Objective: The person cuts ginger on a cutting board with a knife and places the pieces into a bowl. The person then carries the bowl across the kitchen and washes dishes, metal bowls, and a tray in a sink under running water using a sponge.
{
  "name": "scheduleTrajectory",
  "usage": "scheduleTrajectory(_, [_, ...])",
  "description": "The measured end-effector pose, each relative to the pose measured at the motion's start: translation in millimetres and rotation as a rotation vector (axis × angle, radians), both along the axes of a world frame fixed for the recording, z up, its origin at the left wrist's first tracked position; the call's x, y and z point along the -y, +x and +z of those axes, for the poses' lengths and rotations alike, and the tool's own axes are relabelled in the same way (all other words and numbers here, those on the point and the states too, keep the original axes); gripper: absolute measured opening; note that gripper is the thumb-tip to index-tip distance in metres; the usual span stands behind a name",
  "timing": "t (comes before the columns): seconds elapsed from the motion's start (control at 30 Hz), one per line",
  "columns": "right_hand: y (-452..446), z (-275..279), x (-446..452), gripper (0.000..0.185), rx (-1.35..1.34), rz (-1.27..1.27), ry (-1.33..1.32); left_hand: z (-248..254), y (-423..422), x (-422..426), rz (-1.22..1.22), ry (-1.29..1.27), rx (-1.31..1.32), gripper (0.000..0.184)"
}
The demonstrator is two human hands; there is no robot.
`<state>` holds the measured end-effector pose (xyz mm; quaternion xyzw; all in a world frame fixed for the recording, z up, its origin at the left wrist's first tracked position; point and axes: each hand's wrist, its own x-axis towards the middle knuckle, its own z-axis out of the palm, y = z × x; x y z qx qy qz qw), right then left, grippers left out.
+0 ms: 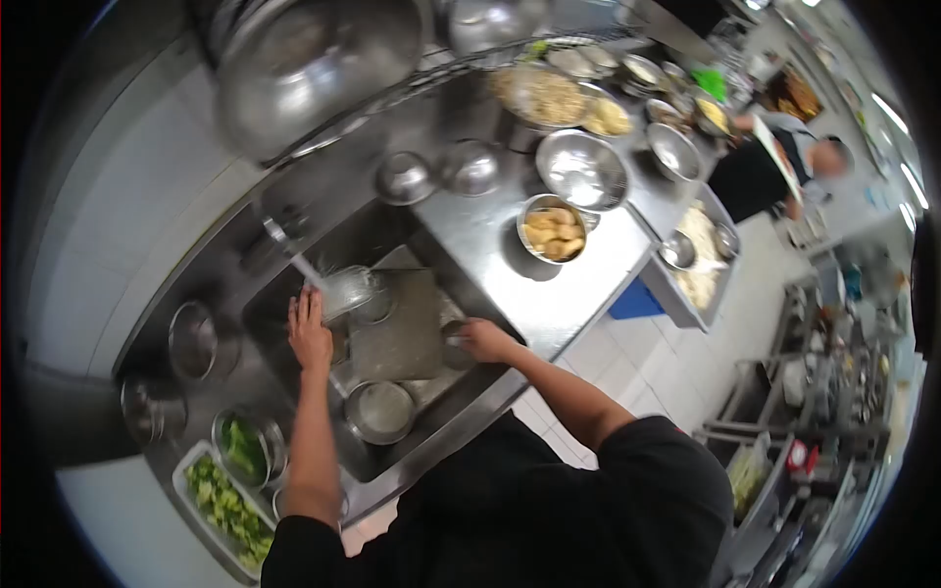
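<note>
At the left side of the sink [294,377], my left hand [310,331] has its fingers stretched along the edge of a metal bowl [350,291] beneath the faucet [291,253]. My right hand [482,341] is closed on a small metal bowl [454,343] over the sink's right part. Between the hands lies a flat grey board [397,323]. Nearer to me in the sink is a round metal bowl [380,412] with a pale content that I cannot make out.
Metal bowls stand on the counter [470,230], one with yellowish pieces [554,233]. A tray of chopped greens [227,505] is at lower left. Beyond a grey bin [701,284], a person [760,176] holds a white board. Large bowls [319,69] sit on the rack above.
</note>
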<state>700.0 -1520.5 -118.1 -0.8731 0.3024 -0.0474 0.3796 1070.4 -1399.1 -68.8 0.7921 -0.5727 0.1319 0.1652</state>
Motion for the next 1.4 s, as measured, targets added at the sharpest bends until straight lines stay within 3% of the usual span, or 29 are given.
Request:
scheduleTrajectory(0.07, [-14.4, 7.6, -18.1, 0.023, 0.075, -0.091, 0.01, -9.4, 15.2, -48.3, 0.127, -0.477, -0.378, 0.072])
scheduleTrajectory(0.1, [-16.6, 10.3, -23.5, 0.02, 0.075, -0.14, 0.007, -52.0, 25.9, -66.1, 0.286, -0.693, -0.764, 0.055])
scheduleTrajectory(0.17, [-18.2, 18.5, -32.0, 0.022, 0.07, -0.227, 0.051, -90.7, 27.9, -84.3, 0.713, -0.803, -1.206, 0.04])
scheduleTrajectory(0.23, [-14.6, 27.1, -34.4, 0.023, 0.069, -0.223, 0.028, -135.5, 18.4, -87.4, 0.678, -1.146, -1.713, 0.045])
scheduleTrajectory(0.3, [-11.4, 34.5, -37.9, 0.024, 0.111, -0.29, -0.004, -150.4, 3.4, -77.7, 0.816, -1.148, -1.861, 0.051])
scheduleTrajectory(0.43, [-14.2, 54.8, -44.6, 0.025, 0.095, -0.294, -0.041, -198.1, -3.5, -28.0, 0.719, -1.266, -2.522, 0.03])
scheduleTrajectory(0.5, [-12.8, 68.6, -51.0, 0.024, 0.101, -0.332, -0.011, -216.7, -2.2, 18.0, 0.531, -1.507, -2.881, 0.028])
scheduleTrajectory(0.57, [-14.3, 73.5, -57.0, 0.025, 0.111, -0.357, 0.003, -181.2, -15.8, 59.7, 0.467, -1.644, -3.056, 0.029])
scheduleTrajectory(0.6, [-16.6, 74.8, -58.9, 0.025, 0.125, -0.378, 0.019, -187.7, -22.1, 67.4, 0.461, -1.638, -3.065, 0.029])
scheduleTrajectory(0.67, [-21.6, 76.2, -63.1, 0.026, 0.112, -0.366, 0.007, -209.9, -30.7, 88.2, -0.174, -1.415, -3.335, 0.032])
scheduleTrajectory(0.77, [-29.0, 75.0, -69.5, 0.027, 0.107, -0.329, -0.054, -178.8, -85.6, 34.9, -0.193, -1.2, -3.558, 0.034])
scheduleTrajectory(0.83, [-37.8, 76.5, -72.6, 0.027, 0.133, -0.351, -0.028, -226.4, -107.2, -17.7, 0.011, -0.741, -3.321, 0.035])
scheduleTrajectory(0.9, [-44.3, 86.4, -77.5, 0.026, 0.125, -0.354, 0.008, -197.2, -136.8, -76.3, -0.328, -0.555, -2.406, 0.034])
scheduleTrajectory(1.0, [-57.5, 89.4, -80.5, 0.027, 0.129, -0.419, 0.034, -184.6, -117.8, -110.9, -0.188, -0.415, -2.514, 0.034])
scheduleTrajectory(1.03, [-60.7, 89.2, -80.3, 0.027, 0.132, -0.421, 0.036, -202.7, -92.0, -109.1, -0.188, -0.413, -2.511, 0.034])
scheduleTrajectory(1.1, [-64.6, 89.3, -79.0, 0.024, 0.153, -0.472, 0.045, -246.2, -27.2, -77.3, 0.394, -0.248, -2.575, 0.035])
scheduleTrajectory(1.17, [-64.4, 74.1, -77.4, 0.023, 0.15, -0.499, 0.087, -162.4, -3.9, -33.7, 0.343, -0.338, -2.187, 0.037])
scheduleTrajectory(1.2, [-71.2, 64.1, -72.4, 0.022, 0.141, -0.533, 0.122, -178.3, 39.9, -3.9, 0.442, -0.118, -2.016, 0.039])
scheduleTrajectory(1.23, [-72.0, 47.3, -69.7, 0.025, 0.097, -0.501, -0.04, -142.7, 43.4, 19.0, 0.396, -0.214, -1.808, 0.042])
scheduleTrajectory(1.27, [-68.8, 43.0, -72.0, 0.031, 0.06, -0.584, 0.008, -117.9, 53.5, 39.6, 0.287, -0.286, -1.732, 0.044])
scheduleTrajectory(1.3, [-66.0, 57.6, -69.6, 0.032, 0.083, -0.544, 0.085, -89.6, 58.7, 62.1, 0.013, -0.238, -1.281, 0.046])
scheduleTrajectory(1.33, [-63.8, 53.1, -63.9, 0.031, 0.111, -0.516, 0.042, -117.9, 99.8, 92.9, -0.004, -0.078, -1.028, 0.041])
scheduleTrajectory(1.37, [-61.8, 44.0, -61.2, 0.031, 0.137, -0.471, 0.006, -45.5, 63.0, 96.7, 0.136, 0.095, -0.475, 0.045])
scheduleTrajectory(1.4, [-58.4, 48.7, -62.5, 0.029, 0.218, -0.515, 0.018, 31.3, 20.7, 83.5, 0.099, 0.219, -0.346, 0.047])
